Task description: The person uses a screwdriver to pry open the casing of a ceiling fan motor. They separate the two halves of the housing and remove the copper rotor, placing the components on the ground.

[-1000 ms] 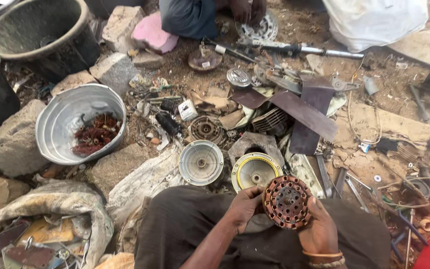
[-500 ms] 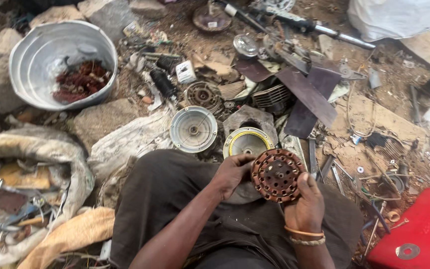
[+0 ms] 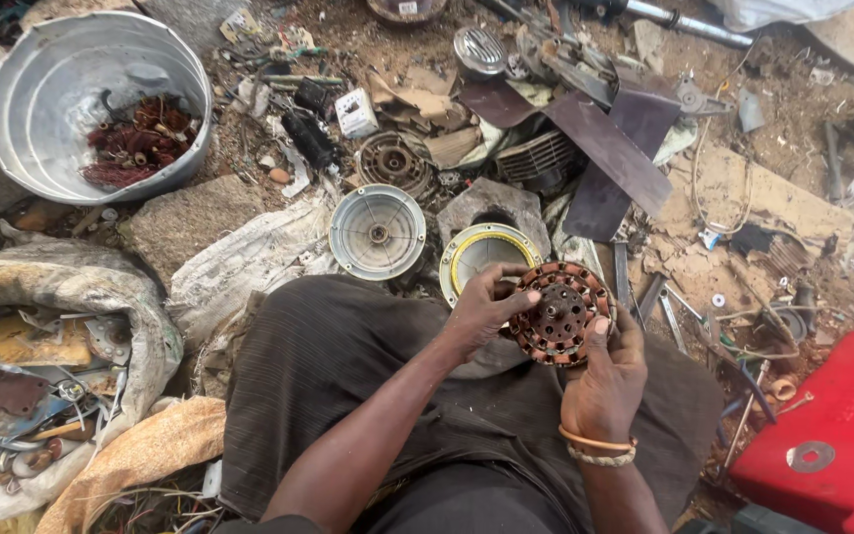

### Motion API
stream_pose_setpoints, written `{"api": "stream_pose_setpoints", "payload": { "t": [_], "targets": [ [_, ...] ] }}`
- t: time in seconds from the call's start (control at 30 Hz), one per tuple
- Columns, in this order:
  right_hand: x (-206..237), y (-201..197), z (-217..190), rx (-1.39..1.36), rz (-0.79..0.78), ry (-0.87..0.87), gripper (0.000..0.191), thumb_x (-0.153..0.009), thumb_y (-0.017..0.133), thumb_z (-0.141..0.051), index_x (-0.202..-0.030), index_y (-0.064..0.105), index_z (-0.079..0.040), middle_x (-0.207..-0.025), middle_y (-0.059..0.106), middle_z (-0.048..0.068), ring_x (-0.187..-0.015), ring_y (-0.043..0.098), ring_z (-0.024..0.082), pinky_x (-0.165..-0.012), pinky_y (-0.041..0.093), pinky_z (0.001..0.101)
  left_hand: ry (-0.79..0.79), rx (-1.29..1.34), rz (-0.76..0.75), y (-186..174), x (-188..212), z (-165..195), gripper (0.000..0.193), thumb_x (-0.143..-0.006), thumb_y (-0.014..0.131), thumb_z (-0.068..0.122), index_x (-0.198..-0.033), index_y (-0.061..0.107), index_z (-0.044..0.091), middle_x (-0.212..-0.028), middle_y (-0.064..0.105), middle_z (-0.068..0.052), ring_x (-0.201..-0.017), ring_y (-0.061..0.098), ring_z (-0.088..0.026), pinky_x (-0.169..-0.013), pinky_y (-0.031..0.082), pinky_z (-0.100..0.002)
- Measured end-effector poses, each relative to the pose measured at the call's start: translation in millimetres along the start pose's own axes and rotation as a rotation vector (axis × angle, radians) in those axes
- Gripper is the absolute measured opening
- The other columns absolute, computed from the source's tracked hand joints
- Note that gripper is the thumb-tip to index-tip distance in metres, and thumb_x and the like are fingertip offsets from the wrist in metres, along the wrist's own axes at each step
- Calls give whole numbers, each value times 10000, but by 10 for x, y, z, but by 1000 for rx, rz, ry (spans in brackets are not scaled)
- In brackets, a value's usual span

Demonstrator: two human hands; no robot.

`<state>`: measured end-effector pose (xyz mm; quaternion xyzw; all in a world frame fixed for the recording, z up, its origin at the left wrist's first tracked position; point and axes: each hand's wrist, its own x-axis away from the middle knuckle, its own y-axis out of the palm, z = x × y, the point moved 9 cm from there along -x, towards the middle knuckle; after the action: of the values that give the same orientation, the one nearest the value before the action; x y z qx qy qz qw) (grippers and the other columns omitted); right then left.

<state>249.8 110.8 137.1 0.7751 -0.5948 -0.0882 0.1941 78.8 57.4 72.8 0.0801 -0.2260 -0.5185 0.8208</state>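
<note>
Head view: both hands hold 1 round motor core (image 3: 558, 313), wound with reddish copper coils, over the person's lap. The left hand (image 3: 482, 309) curls its fingers (image 3: 516, 297) onto the core's left rim; the right hand (image 3: 607, 384) cups it from below, thumb on the right edge. To work it well, I judge the right hand should stay firm as a brace. Just beyond lie a yellow-rimmed cover (image 3: 481, 253) and a grey metal cover (image 3: 378, 231); a metal basin (image 3: 22, 99) holding copper wire (image 3: 135, 138) sits well apart at upper left.
</note>
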Motion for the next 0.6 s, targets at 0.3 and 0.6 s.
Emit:
{"api": "stream_pose_setpoints", "payload": {
  "t": [0.3, 0.6],
  "targets": [
    [75, 59, -55, 30, 34, 45, 443, -1024, 608, -93, -1432, 484, 25, -1269, 648, 127, -1130, 659, 168, -933, 598, 318, 14, 64, 26, 21, -23, -131, 467, -942, 682, 222, -1351, 571, 25, -1105, 726, -120, -980, 687, -145, -862, 587, -298],
    [56, 32, -57, 13, 3, 33, 412, -1046, 606, -73, -1432, 495, 20, -1289, 643, 106, -1145, 644, 152, -973, 578, 317, 19, 167, -34, 9, -60, -243, 501, -930, 643, 116, -1413, 557, 13, -1140, 689, -179, -998, 674, -193, -887, 595, -346]
  ]
}}
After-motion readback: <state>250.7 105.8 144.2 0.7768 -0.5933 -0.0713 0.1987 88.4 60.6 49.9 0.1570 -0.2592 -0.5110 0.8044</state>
